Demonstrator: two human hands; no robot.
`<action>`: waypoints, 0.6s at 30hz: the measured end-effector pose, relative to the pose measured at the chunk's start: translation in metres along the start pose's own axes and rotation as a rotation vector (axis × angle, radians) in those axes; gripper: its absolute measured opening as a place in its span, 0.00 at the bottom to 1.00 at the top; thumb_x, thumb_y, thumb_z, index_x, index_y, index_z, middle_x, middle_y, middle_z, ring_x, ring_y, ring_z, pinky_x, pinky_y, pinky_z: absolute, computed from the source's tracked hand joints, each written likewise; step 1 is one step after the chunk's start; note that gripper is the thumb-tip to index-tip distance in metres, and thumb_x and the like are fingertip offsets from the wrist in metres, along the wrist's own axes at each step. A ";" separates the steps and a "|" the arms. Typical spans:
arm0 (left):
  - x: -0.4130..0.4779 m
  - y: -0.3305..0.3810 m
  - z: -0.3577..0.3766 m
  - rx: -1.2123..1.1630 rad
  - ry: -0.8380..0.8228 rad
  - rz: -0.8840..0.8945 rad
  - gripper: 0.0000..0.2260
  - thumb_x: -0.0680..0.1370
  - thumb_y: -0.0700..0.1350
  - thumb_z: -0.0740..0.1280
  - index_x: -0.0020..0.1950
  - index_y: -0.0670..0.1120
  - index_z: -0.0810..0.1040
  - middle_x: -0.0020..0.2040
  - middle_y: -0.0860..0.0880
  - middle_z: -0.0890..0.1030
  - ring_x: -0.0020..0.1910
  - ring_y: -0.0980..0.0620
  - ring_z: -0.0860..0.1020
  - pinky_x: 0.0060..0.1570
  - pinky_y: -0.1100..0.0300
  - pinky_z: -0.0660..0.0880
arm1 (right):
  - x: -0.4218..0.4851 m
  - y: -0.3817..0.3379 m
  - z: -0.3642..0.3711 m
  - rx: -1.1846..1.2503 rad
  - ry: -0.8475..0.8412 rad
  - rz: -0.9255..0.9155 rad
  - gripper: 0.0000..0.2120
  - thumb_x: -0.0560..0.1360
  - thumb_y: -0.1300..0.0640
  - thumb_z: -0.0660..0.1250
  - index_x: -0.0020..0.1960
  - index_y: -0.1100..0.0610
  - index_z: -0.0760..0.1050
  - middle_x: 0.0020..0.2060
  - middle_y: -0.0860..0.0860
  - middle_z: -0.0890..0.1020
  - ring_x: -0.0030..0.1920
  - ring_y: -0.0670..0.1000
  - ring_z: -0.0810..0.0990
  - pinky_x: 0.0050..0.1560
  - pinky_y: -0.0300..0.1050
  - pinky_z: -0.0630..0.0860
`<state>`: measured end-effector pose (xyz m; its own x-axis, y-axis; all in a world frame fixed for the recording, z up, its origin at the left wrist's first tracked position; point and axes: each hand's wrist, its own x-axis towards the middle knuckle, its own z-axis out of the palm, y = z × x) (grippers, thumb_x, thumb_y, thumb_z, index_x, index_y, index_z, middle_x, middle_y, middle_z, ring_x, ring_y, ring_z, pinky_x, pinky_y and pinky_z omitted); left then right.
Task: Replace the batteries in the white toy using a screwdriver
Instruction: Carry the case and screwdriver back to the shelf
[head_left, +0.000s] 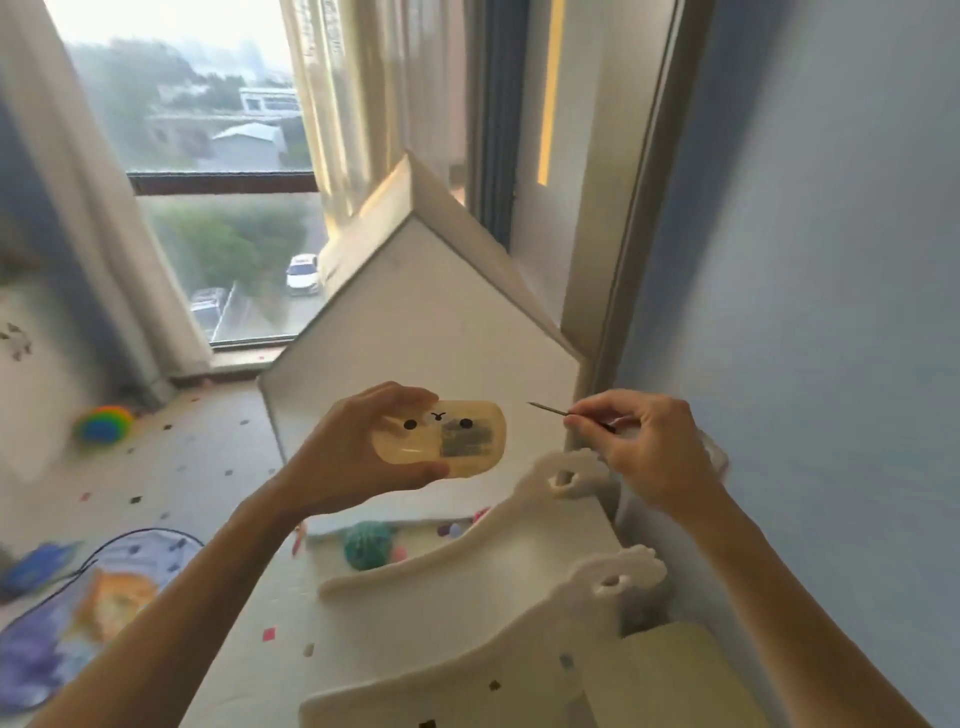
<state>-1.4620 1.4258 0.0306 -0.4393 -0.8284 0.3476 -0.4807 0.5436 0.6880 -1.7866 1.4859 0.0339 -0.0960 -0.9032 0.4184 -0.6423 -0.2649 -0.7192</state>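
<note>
The fingers (587, 423) of my right hand (644, 447) are pinched together on a thin screwdriver (566, 414). Its sharp tip points left, toward the white toy (447, 434), but does not touch it. There is a gap between them.

My left hand (353, 447) holds the toy up in the air in front of me. My fingers curl over its top and my thumb presses under it. The toy has two black dot eyes and a tiny mouth. There is a gray square patch (465, 439) on it. I think the batteries sit there, but it is too blurry to be sure. I cannot see any screw.

To do this well, I should find the little screw first. I may need to turn the toy over. Then I should hold the toy steady, put the tip straight into the screw and turn slowly, so the tip does not slip and poke my left thumb.

Behind my hands is a white shelf shaped like a house (426, 322). Below them are white bins with cloud-shaped sides (519, 525), with a fluffy teal ball (369, 543) inside one. A small screw could drop in there and get lost. On the floor to the left lie a rainbow ball (104, 423) and a picture mat (104, 597). Farther back is a window (218, 156) with a curtain (93, 182). A blue wall (831, 260) is on my right. Nothing is between the tip and the toy.
</note>
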 end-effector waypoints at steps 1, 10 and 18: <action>-0.015 -0.019 -0.028 0.019 0.043 -0.043 0.34 0.62 0.65 0.81 0.66 0.58 0.81 0.57 0.61 0.85 0.55 0.58 0.83 0.53 0.63 0.80 | 0.018 -0.016 0.033 0.016 -0.045 -0.039 0.05 0.74 0.56 0.81 0.47 0.47 0.89 0.35 0.30 0.86 0.40 0.38 0.86 0.47 0.36 0.82; -0.140 -0.167 -0.263 0.167 0.365 -0.346 0.32 0.63 0.55 0.86 0.66 0.56 0.82 0.58 0.61 0.85 0.53 0.60 0.84 0.51 0.70 0.79 | 0.111 -0.185 0.331 0.217 -0.322 -0.311 0.03 0.74 0.57 0.81 0.48 0.51 0.90 0.39 0.42 0.89 0.45 0.41 0.86 0.45 0.31 0.79; -0.185 -0.276 -0.399 0.262 0.446 -0.451 0.33 0.67 0.57 0.84 0.70 0.56 0.79 0.62 0.63 0.83 0.58 0.65 0.82 0.55 0.73 0.77 | 0.169 -0.296 0.517 0.301 -0.420 -0.442 0.04 0.74 0.60 0.80 0.45 0.52 0.90 0.37 0.44 0.90 0.43 0.45 0.88 0.45 0.28 0.78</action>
<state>-0.9452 1.3749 0.0311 0.1746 -0.9273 0.3310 -0.7358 0.1005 0.6697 -1.2200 1.2369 0.0308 0.4695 -0.7265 0.5017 -0.3078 -0.6672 -0.6783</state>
